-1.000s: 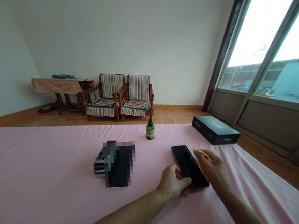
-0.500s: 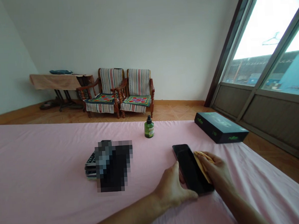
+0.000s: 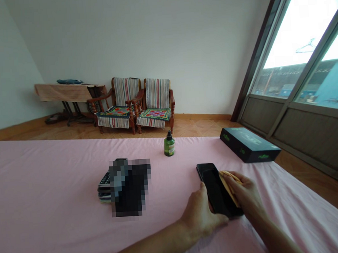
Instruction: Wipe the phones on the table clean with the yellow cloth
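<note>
A black smartphone lies tilted on the pink bedsheet, its lower end raised slightly. My left hand grips its near left edge. My right hand presses a yellow cloth against the phone's right side. To the left stand a stack of calculator-like devices and a pixelated blurred block that hides part of it. Behind them is a green bottle with a black nozzle.
A black box with green logos sits on the sheet at the far right, near its edge. Beyond the bed are a wooden floor, a pair of wooden armchairs with striped covers, a cloth-covered table and a tall window.
My left hand has slid right along the phone, and the phone has shifted slightly right. The cloth stays in my right hand against the phone.
</note>
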Demonstrator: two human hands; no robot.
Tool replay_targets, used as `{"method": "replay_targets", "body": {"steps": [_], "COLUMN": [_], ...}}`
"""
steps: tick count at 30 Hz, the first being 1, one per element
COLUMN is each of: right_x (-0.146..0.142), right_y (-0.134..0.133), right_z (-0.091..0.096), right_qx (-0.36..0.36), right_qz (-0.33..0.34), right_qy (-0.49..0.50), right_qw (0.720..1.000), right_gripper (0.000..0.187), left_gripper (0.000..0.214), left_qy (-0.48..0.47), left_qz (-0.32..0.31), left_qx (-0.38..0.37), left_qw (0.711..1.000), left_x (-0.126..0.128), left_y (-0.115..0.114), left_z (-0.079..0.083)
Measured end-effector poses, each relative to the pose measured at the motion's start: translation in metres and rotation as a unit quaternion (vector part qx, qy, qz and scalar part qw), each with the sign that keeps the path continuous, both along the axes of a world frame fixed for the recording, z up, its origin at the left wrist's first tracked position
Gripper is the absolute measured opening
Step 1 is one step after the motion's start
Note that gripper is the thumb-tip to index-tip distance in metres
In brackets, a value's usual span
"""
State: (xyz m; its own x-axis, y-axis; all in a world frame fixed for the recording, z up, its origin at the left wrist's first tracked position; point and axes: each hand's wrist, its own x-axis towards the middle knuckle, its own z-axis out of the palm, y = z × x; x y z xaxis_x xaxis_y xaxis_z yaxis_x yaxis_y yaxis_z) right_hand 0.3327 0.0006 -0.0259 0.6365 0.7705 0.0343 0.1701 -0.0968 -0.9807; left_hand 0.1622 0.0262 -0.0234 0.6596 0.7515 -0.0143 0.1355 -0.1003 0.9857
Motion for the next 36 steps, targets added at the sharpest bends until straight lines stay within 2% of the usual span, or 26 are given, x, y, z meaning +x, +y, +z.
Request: {"method": "replay_targets", "body": {"steps": [4,7,11,13,15,18,21,24,27,29,31,36], "right_x": [0.005,0.006,-0.006,-0.018,-0.033,-0.055,-0.072,-0.078,-0.078,-0.077,-0.077,-0.080], "right_y": [0.001,0.000,-0.007,-0.012,-0.016,-0.021,-0.026,-0.029,-0.031,-0.031,-0.031,-0.032], "right_z": [-0.001,0.000,0.006,0.009,0.009,0.005,-0.002,-0.006,-0.007,-0.008,-0.008,-0.011], "right_qx": [-0.016,-0.009,0.091,0.152,0.188,0.199,0.193,0.191,0.195,0.198,0.198,0.184], "right_qz": [0.001,-0.020,-0.065,-0.049,-0.004,0.095,0.186,0.228,0.232,0.232,0.234,0.232], "right_qy": [-0.013,-0.079,-0.236,-0.285,-0.314,-0.329,-0.332,-0.343,-0.345,-0.344,-0.344,-0.336], "right_qw": [1.000,0.997,0.965,0.945,0.931,0.918,0.904,0.891,0.888,0.888,0.888,0.894], "right_gripper": [0.049,0.043,0.029,0.024,0.020,0.018,0.019,0.021,0.021,0.020,0.020,0.020], "left_gripper": [0.074,0.074,0.084,0.087,0.080,0.070,0.058,0.057,0.055,0.051,0.050,0.045], "left_qy": [0.015,0.029,0.075,0.096,0.136,0.215,0.316,0.433,0.510,0.538,0.551,0.550], "left_qz": [0.009,0.003,0.004,-0.011,-0.016,-0.006,0.042,0.116,0.147,0.157,0.160,0.159], "left_qx": [-0.001,0.012,0.069,0.126,0.190,0.311,0.413,0.461,0.469,0.470,0.472,0.472], "left_qw": [1.000,1.000,0.995,0.987,0.972,0.926,0.853,0.766,0.706,0.682,0.670,0.670], "left_x": [0.003,-0.001,-0.023,-0.042,-0.066,-0.105,-0.143,-0.169,-0.179,-0.179,-0.177,-0.172], "left_y": [-0.002,-0.003,-0.010,-0.015,-0.019,-0.019,-0.011,-0.003,0.000,0.000,0.002,0.005], "left_z": [0.002,0.004,0.014,0.021,0.026,0.030,0.028,0.024,0.020,0.016,0.011,0.009]}}
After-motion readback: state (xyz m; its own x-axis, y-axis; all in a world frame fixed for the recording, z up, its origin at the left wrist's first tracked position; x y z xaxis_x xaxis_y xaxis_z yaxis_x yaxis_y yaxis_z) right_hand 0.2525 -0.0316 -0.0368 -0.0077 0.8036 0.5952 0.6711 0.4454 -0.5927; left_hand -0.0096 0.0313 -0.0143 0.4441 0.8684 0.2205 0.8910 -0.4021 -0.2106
